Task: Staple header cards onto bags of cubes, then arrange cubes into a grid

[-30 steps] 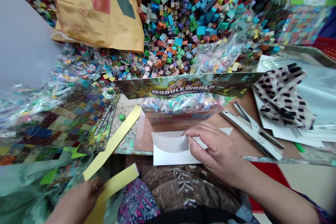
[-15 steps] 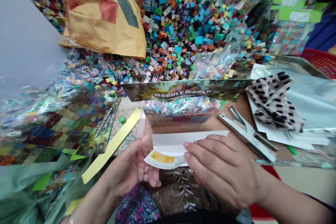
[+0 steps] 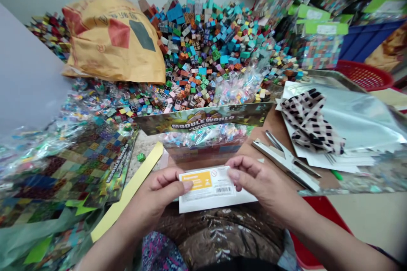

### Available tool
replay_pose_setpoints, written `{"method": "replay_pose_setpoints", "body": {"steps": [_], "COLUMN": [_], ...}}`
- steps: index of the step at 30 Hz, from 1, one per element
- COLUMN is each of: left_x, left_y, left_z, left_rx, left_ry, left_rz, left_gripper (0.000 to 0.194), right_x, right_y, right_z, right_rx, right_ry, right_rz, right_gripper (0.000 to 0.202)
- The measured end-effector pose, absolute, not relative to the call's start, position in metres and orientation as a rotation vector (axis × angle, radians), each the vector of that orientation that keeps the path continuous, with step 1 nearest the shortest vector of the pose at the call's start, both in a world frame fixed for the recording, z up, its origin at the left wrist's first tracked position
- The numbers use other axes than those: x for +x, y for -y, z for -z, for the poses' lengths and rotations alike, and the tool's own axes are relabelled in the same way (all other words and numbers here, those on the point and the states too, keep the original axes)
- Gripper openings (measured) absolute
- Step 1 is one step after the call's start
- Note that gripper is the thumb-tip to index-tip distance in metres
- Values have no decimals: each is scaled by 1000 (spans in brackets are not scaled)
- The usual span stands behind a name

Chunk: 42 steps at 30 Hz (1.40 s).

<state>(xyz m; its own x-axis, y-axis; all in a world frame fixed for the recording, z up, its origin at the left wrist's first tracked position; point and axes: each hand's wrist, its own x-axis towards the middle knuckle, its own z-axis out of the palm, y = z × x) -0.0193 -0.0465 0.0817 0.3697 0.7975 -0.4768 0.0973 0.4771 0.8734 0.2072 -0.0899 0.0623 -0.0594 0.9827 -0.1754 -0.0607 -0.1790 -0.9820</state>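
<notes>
In front of my lap is a white card (image 3: 203, 206), seen with its pale side up. Over its upper part lies a white printed label (image 3: 208, 194) with a yellow panel and a barcode. My left hand (image 3: 160, 194) grips the left edge, thumb on top of the yellow panel. With thumb and fingers together, my right hand (image 3: 254, 176) pinches the label's right end. Just beyond stands a "Module World" header card (image 3: 206, 119), with a clear bag of small colourful pieces below it. A silver plier stapler (image 3: 284, 161) rests to the right.
A heap of printed cube blocks (image 3: 203, 55) fills the back, beside a yellow sack (image 3: 111, 46). Packed bags (image 3: 95, 152) and a yellow strip (image 3: 133, 190) lie left. On the right are a checked cloth (image 3: 311, 123), silvery sheets (image 3: 359, 114) and a red basket (image 3: 365, 74).
The label was curved inside the folded card; now it lies flat on the card. My right hand has gone from lying across the card to pinching the label's end. The view has shifted.
</notes>
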Motion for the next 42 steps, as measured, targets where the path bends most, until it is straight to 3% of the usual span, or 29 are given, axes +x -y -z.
{"method": "replay_pose_setpoints", "body": {"steps": [4,7,11,16,25,42], "left_x": [-11,-5,-3,4,32,59], "left_y": [41,38,33,13,-14,-25], "left_z": [-92,-109,-133,-151,-156,-154], "left_rx": [1362,1955,2560,2970,3102,3150], "left_ry": [-1136,-1129,-1144,-1193,-1238,-1412], "left_rz": [-489,-571,-949,-1002,-584,-522], "left_gripper": [32,31,16,22,53,47], "right_x": [212,224,244,266,281,271], "right_y": [89,90,88,79,65,40], "right_z": [-62,-65,-76,-86,-80,-84], "right_rx": [-1259,-1314,-1347,-1383,-1384,-1327], "right_ry": [962,1078,1208,1345,1341,1351], "right_rz": [-1460,-1205,-837,-544,-457,-225], "right_gripper": [36,26,17,14,13,5]}}
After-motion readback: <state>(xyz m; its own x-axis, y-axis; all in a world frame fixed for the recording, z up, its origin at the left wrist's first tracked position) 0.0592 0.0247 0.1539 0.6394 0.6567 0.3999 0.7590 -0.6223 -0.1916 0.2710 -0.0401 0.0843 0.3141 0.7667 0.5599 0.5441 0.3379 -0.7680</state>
